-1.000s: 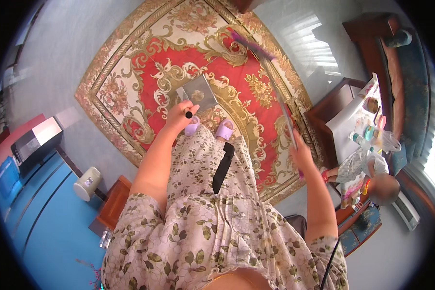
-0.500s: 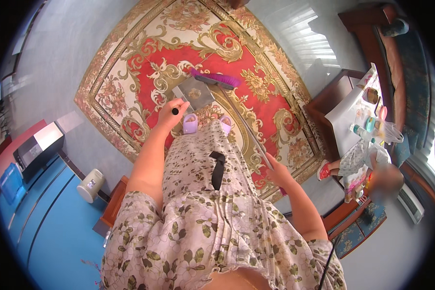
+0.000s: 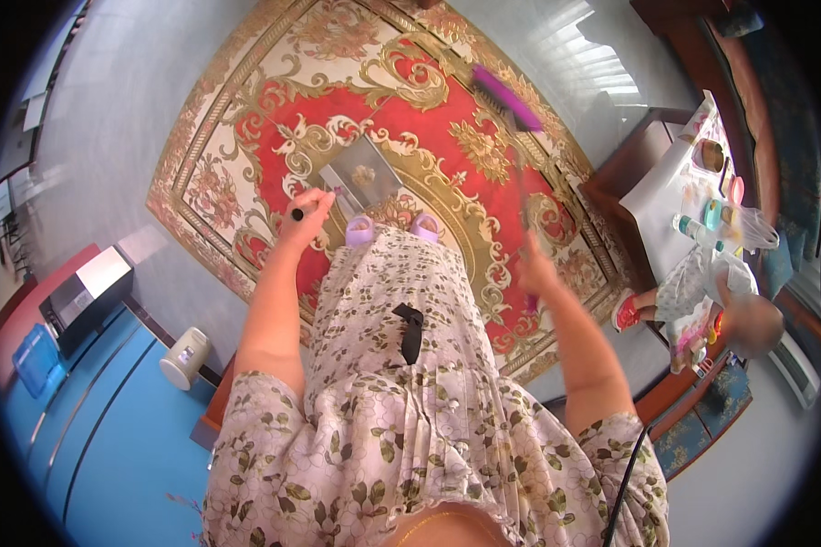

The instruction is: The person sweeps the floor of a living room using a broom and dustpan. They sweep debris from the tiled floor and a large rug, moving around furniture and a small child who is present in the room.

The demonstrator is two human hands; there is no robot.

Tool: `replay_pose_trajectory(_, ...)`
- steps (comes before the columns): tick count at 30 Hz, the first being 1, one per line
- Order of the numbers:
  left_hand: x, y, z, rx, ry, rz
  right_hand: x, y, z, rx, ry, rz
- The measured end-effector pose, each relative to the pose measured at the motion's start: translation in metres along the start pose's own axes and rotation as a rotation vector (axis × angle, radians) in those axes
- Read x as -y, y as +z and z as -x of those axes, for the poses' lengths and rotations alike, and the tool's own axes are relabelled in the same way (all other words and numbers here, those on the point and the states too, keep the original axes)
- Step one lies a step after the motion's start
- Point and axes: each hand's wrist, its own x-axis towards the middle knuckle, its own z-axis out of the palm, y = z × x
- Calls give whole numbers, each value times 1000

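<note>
My left hand [image 3: 313, 211] is closed round the dark-tipped handle of a dustpan. The dustpan's grey pan [image 3: 363, 173] lies just ahead of my lilac slippers [image 3: 425, 227], with a small tan clump of something in it. On the right, my right hand [image 3: 538, 272] grips the thin pole of a broom. The broom's purple bristle head [image 3: 507, 98] is out to the far right of the pan, apart from it, over the far-right part of the rug. The pole and hand are blurred by motion.
A red, cream and gold rug [image 3: 383, 118] spreads under my feet. To the right stands a table [image 3: 652, 196] with jars and a plastic bag, and a small person [image 3: 702, 283] beside it. A blue cabinet [image 3: 91, 401] and a pale bin [image 3: 185, 358] are at left.
The broom head has swung from beside the dustpan to the right, and my right hand has moved slightly right and up. My left hand has shifted a little left, still holding the dustpan.
</note>
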Motion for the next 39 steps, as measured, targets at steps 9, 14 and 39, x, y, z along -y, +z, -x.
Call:
replay_pose_trajectory(9,4,-13,10,-34,-23,-59,120,-65,173,364,417,-1033)
replay_pose_trajectory(14,2,-20,11,-3,-26,-78,135,-46,218,42,716,-1346)
replay_pose_trajectory(39,12,-11,13,-62,132,-105,231,-90,3,69,57,2)
